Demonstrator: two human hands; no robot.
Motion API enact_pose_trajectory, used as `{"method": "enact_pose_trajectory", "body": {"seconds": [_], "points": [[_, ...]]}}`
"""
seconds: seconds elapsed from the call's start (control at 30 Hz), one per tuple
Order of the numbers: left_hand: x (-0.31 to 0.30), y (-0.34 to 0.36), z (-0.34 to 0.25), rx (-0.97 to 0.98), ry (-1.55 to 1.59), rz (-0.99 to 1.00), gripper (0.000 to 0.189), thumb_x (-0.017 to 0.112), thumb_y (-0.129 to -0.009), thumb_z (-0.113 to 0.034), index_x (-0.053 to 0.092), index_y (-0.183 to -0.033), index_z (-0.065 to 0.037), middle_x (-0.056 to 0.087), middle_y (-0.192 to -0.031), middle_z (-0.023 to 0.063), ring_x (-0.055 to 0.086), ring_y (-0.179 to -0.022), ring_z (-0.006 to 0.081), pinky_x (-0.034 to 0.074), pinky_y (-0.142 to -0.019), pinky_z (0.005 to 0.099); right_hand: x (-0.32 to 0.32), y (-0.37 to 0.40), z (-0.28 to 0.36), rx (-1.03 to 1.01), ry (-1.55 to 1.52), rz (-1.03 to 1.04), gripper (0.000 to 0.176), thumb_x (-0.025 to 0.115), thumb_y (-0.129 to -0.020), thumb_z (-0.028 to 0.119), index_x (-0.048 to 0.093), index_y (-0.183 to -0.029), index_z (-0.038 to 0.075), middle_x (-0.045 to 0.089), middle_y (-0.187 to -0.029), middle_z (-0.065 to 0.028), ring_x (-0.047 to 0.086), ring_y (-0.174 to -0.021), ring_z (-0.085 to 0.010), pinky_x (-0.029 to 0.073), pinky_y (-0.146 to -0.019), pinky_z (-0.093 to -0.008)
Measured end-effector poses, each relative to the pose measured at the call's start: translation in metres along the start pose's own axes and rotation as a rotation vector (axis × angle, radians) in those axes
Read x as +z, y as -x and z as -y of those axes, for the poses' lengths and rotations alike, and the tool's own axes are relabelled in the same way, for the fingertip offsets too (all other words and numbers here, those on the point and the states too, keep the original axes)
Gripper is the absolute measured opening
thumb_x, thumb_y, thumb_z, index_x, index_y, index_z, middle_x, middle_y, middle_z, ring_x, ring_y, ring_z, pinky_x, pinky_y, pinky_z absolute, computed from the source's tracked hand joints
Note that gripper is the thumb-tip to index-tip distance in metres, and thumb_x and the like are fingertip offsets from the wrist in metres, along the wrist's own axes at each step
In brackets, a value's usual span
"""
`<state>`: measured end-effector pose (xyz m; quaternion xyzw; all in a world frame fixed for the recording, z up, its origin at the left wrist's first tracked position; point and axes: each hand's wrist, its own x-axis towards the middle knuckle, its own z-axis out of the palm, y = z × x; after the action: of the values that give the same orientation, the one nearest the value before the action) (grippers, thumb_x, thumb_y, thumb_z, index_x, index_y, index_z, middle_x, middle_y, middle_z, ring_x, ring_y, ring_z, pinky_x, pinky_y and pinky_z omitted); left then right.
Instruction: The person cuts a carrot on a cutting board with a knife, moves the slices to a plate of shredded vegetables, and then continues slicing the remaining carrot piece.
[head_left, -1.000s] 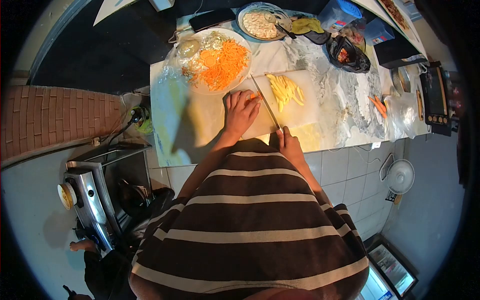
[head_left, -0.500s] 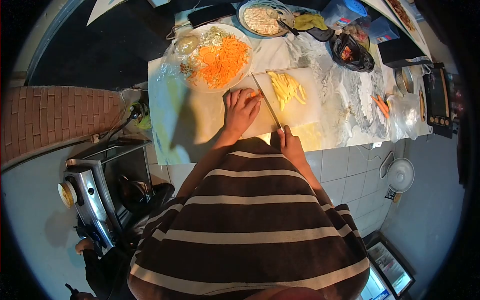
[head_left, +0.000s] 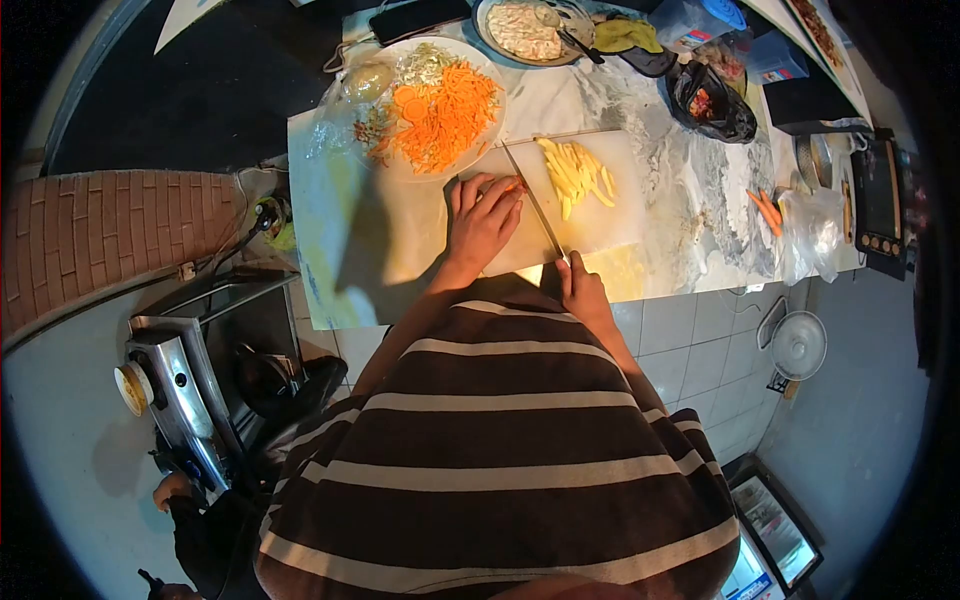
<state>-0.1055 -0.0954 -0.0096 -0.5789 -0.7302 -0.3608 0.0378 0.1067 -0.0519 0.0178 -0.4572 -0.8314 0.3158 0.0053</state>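
Note:
On the white cutting board (head_left: 615, 225), my left hand (head_left: 484, 222) is closed with bent fingertips on a small orange piece of carrot (head_left: 517, 186), most of it hidden under the fingers. My right hand (head_left: 584, 288) grips the handle of a knife (head_left: 541, 215). Its long blade slants away to the upper left and runs right beside the carrot and my left fingertips. A pile of pale yellow strips (head_left: 575, 175) lies on the board to the right of the blade. Beyond my left hand stands a large white plate (head_left: 488, 148) with shredded carrot (head_left: 450, 115) and pale shreds.
At the back are a bowl (head_left: 480, 35) of pale food with a spoon and a black plastic bag (head_left: 715, 125). Whole carrots (head_left: 766, 212) lie at right, near a clear bag (head_left: 810, 230). At lower left, another person's hand (head_left: 172, 490) is beside a metal stove (head_left: 185, 390).
The view has shifted slightly. Both hands, the knife and the carrot keep almost the same places; my left fingers cover a little more of the carrot.

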Motion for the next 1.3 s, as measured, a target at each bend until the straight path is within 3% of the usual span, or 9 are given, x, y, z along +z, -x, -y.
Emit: {"method": "enact_pose_trajectory", "body": {"seconds": [0.27, 0.37, 0.63, 1.07, 1.23, 1.3], "points": [[0.004, 0.000, 0.003, 0.003, 0.021, 0.011, 0.022, 0.066, -0.087, -0.020, 0.070, -0.106, -0.010, 0.064, -0.121, -0.0033, 0.048, -0.118, 0.0245, 0.034, -0.100, 0.0465, -0.004, -0.001, 0.004, 0.010, -0.002, 0.015, 0.026, 0.048, -0.102, 0.027, 0.047, -0.105, 0.001, 0.059, -0.062, -0.0294, 0.060, -0.062, -0.0518, 0.046, -0.052, -0.0589], [0.002, -0.001, 0.001, -0.005, 0.012, 0.005, 0.022, 0.067, -0.085, -0.016, 0.072, -0.107, -0.012, 0.065, -0.120, -0.0057, 0.050, -0.115, 0.0234, 0.035, -0.098, 0.0421, -0.002, -0.001, 0.003, 0.013, 0.017, 0.022, 0.026, 0.048, -0.102, 0.027, 0.046, -0.106, 0.001, 0.059, -0.062, -0.0295, 0.060, -0.063, -0.0520, 0.047, -0.052, -0.0592], [0.002, -0.001, 0.003, -0.049, 0.004, -0.008, 0.029, 0.067, -0.085, -0.016, 0.068, -0.113, -0.012, 0.063, -0.122, -0.0047, 0.050, -0.115, 0.0232, 0.035, -0.098, 0.0437, -0.006, -0.004, 0.007, 0.063, 0.034, 0.082, 0.029, 0.048, -0.101, 0.030, 0.044, -0.104, 0.001, 0.059, -0.064, -0.0303, 0.061, -0.065, -0.0517, 0.047, -0.053, -0.0593], [0.005, -0.002, 0.008, -0.062, 0.082, 0.005, 0.031, 0.064, -0.081, -0.011, 0.066, -0.112, -0.008, 0.062, -0.123, -0.0008, 0.051, -0.115, 0.0247, 0.036, -0.098, 0.0461, -0.009, -0.008, 0.017, 0.174, 0.106, 0.141, 0.032, 0.045, -0.102, 0.035, 0.043, -0.107, 0.004, 0.061, -0.070, -0.0329, 0.062, -0.070, -0.0536, 0.049, -0.060, -0.0600], [0.005, 0.000, 0.006, -0.066, 0.057, 0.006, 0.034, 0.064, -0.081, -0.008, 0.065, -0.115, -0.008, 0.062, -0.121, 0.0013, 0.052, -0.115, 0.0249, 0.035, -0.100, 0.0448, -0.006, -0.004, 0.013, 0.177, 0.083, 0.145, 0.035, 0.045, -0.102, 0.035, 0.047, -0.111, 0.002, 0.062, -0.072, -0.0329, 0.062, -0.071, -0.0530, 0.050, -0.060, -0.0583], [0.005, -0.001, 0.005, -0.065, 0.056, -0.014, 0.034, 0.064, -0.081, -0.008, 0.065, -0.115, -0.008, 0.061, -0.122, 0.0017, 0.052, -0.115, 0.0249, 0.035, -0.100, 0.0445, 0.000, -0.003, -0.001, 0.047, -0.166, 0.054, 0.041, 0.044, -0.103, 0.037, 0.052, -0.117, -0.001, 0.063, -0.073, -0.0312, 0.062, -0.071, -0.0518, 0.050, -0.060, -0.0557]]}}
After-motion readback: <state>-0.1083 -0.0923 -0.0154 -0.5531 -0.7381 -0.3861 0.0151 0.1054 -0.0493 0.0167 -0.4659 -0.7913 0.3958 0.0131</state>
